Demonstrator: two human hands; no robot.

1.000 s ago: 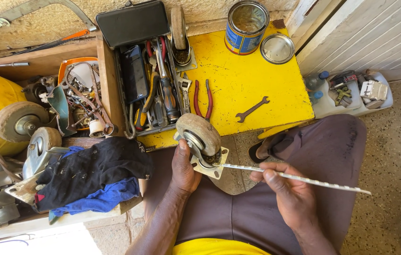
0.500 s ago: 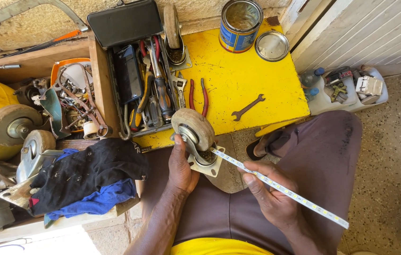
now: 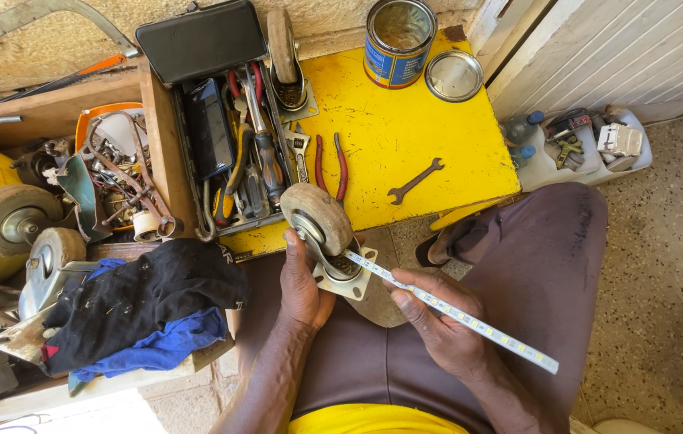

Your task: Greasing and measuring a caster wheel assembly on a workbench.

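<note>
Two hands worked mid-job: left hand [image 3: 303, 283] gripped a caster wheel [image 3: 321, 231]; right hand [image 3: 438, 325] pinched an LED strip [image 3: 470, 320] touching its mounting plate.

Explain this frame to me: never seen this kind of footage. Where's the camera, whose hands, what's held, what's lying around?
There is no machine here: a person works with bare hands, and the single camera sits on their head, looking down at their lap.

The left hand grips a caster wheel on a metal mounting plate. The right hand holds a thin white strip dotted with small yellow squares, one end touching the plate.

Above the hands is a yellow board carrying a small spanner, red-handled pliers, an open paint tin and its lid. To the left sits a toolbox full of hand tools, with a second caster at its top edge. Further left are more wheels and a pile of dark and blue cloth.
</note>
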